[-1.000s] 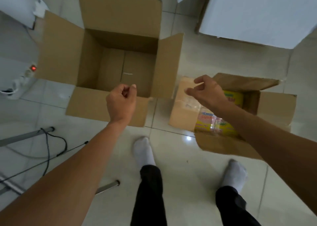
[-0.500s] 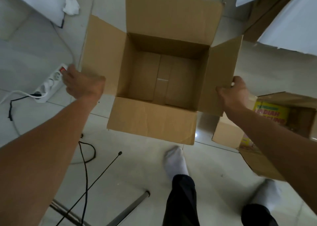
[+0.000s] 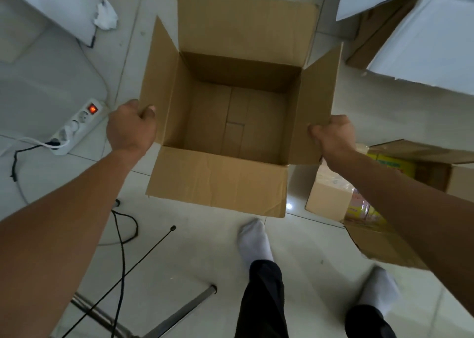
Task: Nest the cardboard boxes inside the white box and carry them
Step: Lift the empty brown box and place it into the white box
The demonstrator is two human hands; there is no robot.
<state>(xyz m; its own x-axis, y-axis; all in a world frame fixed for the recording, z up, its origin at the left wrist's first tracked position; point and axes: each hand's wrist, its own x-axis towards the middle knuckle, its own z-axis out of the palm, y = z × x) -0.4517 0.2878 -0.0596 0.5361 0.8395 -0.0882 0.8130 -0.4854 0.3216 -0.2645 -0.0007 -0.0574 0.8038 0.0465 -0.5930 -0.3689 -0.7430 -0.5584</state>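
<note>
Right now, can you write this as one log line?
left hand: grips left flap | right hand: grips right flap | cardboard box: open, empty

Two brown cardboard boxes [image 3: 230,112] [image 3: 400,184], one white box [image 3: 431,43], one power strip [image 3: 74,127] and two hands [image 3: 130,130] [image 3: 333,135] get counted here.

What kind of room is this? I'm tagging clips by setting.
Probably an indoor storeroom or packing area: a tiled floor, open cardboard boxes such as the empty one held by both hands, and a power strip with loose cables lying on the floor.
</note>
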